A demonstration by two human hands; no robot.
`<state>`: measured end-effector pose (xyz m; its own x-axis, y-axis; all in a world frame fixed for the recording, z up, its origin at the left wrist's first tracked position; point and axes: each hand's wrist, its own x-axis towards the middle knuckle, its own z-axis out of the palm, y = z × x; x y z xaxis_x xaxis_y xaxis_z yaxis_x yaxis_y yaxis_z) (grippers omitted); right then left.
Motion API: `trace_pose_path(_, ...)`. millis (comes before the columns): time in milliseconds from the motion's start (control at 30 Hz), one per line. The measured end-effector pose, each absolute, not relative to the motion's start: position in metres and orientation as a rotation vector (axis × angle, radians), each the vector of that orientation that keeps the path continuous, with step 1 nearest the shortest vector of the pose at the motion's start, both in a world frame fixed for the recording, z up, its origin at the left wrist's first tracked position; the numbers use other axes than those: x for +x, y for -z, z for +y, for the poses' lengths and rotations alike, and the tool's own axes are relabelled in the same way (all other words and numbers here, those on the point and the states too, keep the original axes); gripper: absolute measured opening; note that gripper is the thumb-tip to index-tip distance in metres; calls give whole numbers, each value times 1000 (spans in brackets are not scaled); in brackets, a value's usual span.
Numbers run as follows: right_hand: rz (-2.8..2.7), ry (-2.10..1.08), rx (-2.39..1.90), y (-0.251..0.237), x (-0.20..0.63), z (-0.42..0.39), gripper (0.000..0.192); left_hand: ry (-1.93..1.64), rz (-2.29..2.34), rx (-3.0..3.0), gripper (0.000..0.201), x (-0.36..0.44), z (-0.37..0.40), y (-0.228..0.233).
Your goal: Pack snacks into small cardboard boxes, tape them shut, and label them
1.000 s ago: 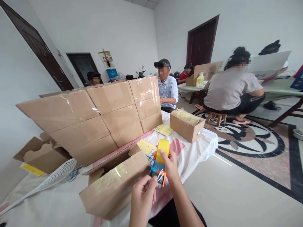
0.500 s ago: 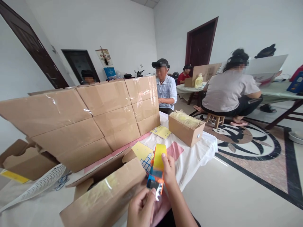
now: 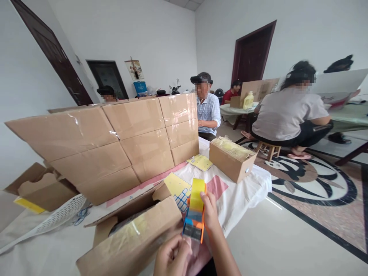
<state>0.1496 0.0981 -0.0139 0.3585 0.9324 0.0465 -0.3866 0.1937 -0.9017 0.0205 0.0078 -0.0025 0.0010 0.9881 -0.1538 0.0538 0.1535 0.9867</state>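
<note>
My right hand [image 3: 211,212] is closed round the side of an orange and blue tape dispenser [image 3: 193,214], which carries a yellow roll of tape [image 3: 197,194]. The dispenser is held up, its dark roller end pointing down toward me. Just below that end is my left hand [image 3: 173,256], its thumb and fingers pinched together on the clear tape end, which is hard to make out. To the left of my hands stands an open cardboard box [image 3: 135,237] with tape on its near side; a dark thing inside is mostly hidden.
A wall of taped cardboard [image 3: 143,140] stands across the table. A smaller taped box [image 3: 232,159] and yellow printed sheets [image 3: 176,186] lie on the white cloth [image 3: 244,191]. At left are a white perforated basket [image 3: 61,214] and an open carton [image 3: 47,188]. Several people sit nearby.
The view has shifted slightly, so the scene sits further right. The dispenser's roller end now shows more squarely, and the clear strip between it and my left fingers is less visible.
</note>
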Motion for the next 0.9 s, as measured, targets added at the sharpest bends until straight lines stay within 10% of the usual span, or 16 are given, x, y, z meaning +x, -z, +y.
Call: trace_pose_path(900,-803,-997,-941,31,156,104,44,-949,1213,1209,43,12,24,18)
